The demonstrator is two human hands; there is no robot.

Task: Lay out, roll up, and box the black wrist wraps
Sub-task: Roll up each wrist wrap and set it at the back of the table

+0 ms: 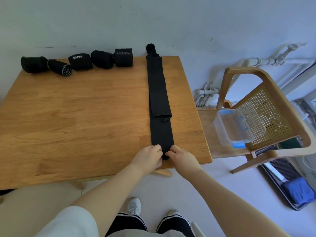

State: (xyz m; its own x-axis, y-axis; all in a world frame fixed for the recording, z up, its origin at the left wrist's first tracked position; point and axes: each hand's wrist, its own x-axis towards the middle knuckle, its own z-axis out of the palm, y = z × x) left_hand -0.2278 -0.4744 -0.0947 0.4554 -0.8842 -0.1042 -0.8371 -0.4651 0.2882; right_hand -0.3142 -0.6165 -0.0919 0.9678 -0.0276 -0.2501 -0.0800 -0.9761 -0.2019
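Observation:
A long black wrist wrap point(159, 106) lies flat on the wooden table point(77, 117), running from the far edge to the near edge, with a second strip folded on top of its far half. My left hand point(148, 157) and my right hand point(179, 156) pinch the near end of the wrap from either side at the table's front edge. Several rolled black wraps point(80, 61) stand in a row along the far left of the table. A clear plastic box point(234, 127) with blue latches sits on a chair seat to the right.
The wooden chair point(266, 106) with a cane back stands right of the table, close to its edge. Pipes run along the wall behind it. A dark flat object with blue cloth lies on the floor at the right. My feet are under the table's front edge.

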